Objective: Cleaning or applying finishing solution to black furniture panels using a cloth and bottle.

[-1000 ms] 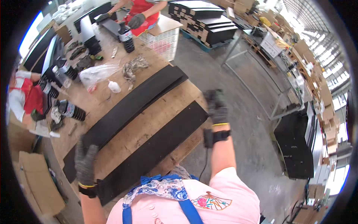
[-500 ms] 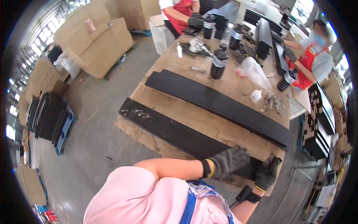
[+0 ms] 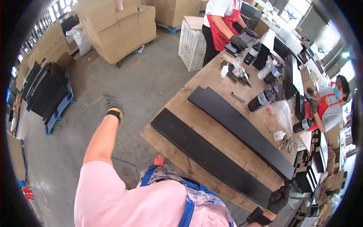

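Observation:
My left hand (image 3: 110, 103), in a dark knitted glove with a yellow cuff, is out over the floor at the left, away from the table. Motion smears its fingers, and nothing shows clearly in it. At the near right corner of the table, my right hand (image 3: 279, 198), gloved alike, is closed at the right end of a long black board (image 3: 208, 153); part of its grip is hidden. That board lies flat along the table's near edge. Beyond it, roughly parallel, lie stacked black boards (image 3: 242, 130), the upper one slightly offset.
The table (image 3: 177, 99) also bears several dark-liquid bottles (image 3: 261, 100), a clear plastic bag (image 3: 283, 115), a small white bottle (image 3: 279, 135) and rags (image 3: 239, 72). Two co-workers in red aprons (image 3: 223, 32) work at its far side. Cardboard boxes (image 3: 121, 34) and a loaded blue pallet (image 3: 60, 109) stand leftward.
My left hand has swung from the near board to the left, off the table. Pale smears on that board's left end no longer show. My right hand stays by its right end. The view has shifted.

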`<action>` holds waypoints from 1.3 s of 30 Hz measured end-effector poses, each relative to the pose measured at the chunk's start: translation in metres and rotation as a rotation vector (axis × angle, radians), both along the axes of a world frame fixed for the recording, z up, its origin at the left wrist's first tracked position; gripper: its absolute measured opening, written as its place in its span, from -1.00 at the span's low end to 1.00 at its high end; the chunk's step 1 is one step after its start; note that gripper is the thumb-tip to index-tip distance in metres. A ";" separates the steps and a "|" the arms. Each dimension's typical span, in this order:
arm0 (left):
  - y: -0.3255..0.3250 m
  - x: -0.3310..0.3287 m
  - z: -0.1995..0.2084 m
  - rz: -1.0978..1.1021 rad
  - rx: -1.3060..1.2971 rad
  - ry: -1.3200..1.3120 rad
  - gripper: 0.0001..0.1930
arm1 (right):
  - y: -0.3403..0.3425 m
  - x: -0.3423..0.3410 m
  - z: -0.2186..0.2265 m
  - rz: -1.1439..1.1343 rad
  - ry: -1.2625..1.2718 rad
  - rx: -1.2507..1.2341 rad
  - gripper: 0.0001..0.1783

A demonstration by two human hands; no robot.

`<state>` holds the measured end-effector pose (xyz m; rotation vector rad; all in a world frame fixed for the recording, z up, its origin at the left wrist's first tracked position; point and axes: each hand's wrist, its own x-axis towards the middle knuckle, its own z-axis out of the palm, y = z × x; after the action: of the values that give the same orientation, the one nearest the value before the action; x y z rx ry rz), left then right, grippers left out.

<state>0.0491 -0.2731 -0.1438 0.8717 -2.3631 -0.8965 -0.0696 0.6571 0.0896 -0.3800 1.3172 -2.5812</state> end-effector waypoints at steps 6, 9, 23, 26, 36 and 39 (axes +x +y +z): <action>0.146 -0.049 0.158 -0.522 -0.054 -0.723 -0.05 | -0.216 -0.029 0.177 -0.324 -0.022 0.933 -0.53; 0.213 -0.024 0.115 -0.567 0.192 -0.256 -0.03 | -0.341 -0.047 0.155 0.056 -0.085 0.918 -0.52; 0.277 -0.028 0.145 -0.206 0.118 -0.109 -0.31 | -0.567 -0.056 0.005 0.711 0.891 1.328 -0.59; 0.277 -0.028 0.127 -0.199 0.091 -0.096 -0.23 | -0.571 -0.049 -0.007 0.742 0.988 1.292 -0.62; 0.278 -0.031 0.155 -0.162 0.156 -0.114 -0.25 | -0.565 -0.097 -0.001 0.463 1.394 1.582 -0.67; 0.277 -0.031 0.153 -0.176 0.193 -0.123 -0.23 | -0.559 -0.116 -0.005 0.366 1.183 1.582 -0.66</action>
<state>0.0183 0.0034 0.0091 0.8217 -2.5210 -1.1892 -0.1853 0.0982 0.0849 -1.5216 2.6030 -0.2798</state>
